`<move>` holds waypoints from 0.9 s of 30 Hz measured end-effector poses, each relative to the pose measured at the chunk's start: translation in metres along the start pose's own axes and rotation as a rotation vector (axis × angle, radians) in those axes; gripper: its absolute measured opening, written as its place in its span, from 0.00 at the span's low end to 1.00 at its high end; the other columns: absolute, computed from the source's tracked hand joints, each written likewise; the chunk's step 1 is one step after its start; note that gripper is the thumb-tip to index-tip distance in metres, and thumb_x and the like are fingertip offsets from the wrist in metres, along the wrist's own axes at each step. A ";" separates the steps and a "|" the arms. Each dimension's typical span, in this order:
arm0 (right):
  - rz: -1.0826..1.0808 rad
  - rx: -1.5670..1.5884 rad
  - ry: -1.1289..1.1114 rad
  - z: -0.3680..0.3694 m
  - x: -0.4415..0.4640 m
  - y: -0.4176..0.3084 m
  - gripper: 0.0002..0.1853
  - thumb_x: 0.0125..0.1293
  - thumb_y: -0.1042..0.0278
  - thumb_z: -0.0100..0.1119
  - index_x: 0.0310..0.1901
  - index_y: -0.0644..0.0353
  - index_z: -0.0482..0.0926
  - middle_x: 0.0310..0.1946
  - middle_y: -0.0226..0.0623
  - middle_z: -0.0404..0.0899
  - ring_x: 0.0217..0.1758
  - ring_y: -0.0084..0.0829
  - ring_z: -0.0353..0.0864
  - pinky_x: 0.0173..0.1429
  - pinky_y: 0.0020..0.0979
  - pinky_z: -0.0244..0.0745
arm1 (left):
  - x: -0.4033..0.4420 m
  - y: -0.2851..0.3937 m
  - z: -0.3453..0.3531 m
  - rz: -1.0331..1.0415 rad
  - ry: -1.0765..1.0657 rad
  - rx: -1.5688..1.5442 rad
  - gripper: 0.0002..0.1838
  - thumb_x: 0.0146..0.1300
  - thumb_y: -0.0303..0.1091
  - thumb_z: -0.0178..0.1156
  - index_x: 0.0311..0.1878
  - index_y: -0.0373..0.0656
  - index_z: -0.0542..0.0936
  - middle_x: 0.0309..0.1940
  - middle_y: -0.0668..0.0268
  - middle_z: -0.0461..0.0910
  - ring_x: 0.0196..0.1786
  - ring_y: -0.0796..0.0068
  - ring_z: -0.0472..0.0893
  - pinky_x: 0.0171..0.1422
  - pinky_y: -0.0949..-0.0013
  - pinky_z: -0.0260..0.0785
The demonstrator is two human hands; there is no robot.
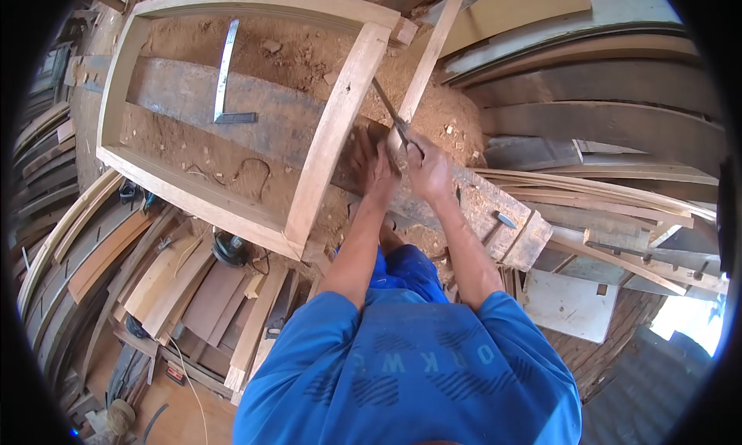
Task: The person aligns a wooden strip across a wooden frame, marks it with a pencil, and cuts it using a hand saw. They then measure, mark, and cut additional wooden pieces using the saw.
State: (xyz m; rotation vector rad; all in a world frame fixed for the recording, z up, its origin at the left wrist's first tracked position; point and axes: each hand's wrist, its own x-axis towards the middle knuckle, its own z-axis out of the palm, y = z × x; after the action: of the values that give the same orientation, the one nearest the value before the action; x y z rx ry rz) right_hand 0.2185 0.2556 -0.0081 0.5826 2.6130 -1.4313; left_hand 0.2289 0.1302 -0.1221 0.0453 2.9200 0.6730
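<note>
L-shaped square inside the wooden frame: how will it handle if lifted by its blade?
Probably stiff: the blade looks like straight, shiny metal. May twist or dip toward the thicker dark stock. Unlikely to roll, given its flat L shape.

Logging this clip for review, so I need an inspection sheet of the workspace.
Surface: worn plank, bare in places
Job's things: wooden frame across the plank; metal square inside its outline; pale strip near the hands
Clutter: wood chips and sawdust around the plank
Hands: right hand grips a thin dark tool; left hand close beside it, grip unclear
Cables: pale cord, lower left
Surroundings: stacked boards on both sides
</note>
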 end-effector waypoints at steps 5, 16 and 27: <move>0.025 -0.042 -0.031 -0.016 0.003 -0.004 0.17 0.75 0.69 0.58 0.59 0.65 0.85 0.52 0.57 0.88 0.56 0.52 0.90 0.64 0.41 0.81 | 0.011 0.000 0.005 0.066 0.049 0.052 0.29 0.72 0.34 0.59 0.76 0.54 0.67 0.86 0.42 0.46 0.86 0.38 0.48 0.88 0.34 0.37; -0.004 -0.099 0.000 -0.005 0.007 0.002 0.16 0.76 0.70 0.58 0.60 0.64 0.85 0.44 0.54 0.88 0.44 0.40 0.91 0.50 0.40 0.83 | 0.012 0.009 -0.009 0.042 -0.021 0.030 0.34 0.68 0.33 0.62 0.77 0.62 0.69 0.86 0.43 0.46 0.86 0.38 0.47 0.87 0.31 0.34; 0.149 -0.030 -0.097 -0.044 -0.051 -0.007 0.16 0.75 0.71 0.59 0.60 0.66 0.84 0.48 0.55 0.89 0.54 0.46 0.90 0.59 0.40 0.82 | 0.010 0.007 -0.009 0.066 -0.014 0.156 0.34 0.68 0.35 0.62 0.78 0.63 0.69 0.86 0.43 0.48 0.85 0.39 0.50 0.86 0.31 0.39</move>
State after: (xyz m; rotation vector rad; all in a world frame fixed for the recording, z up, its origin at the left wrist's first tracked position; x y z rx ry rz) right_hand 0.2672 0.2747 0.0353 0.6702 2.4557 -1.3390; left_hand 0.2172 0.1331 -0.1123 0.1638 2.9626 0.4506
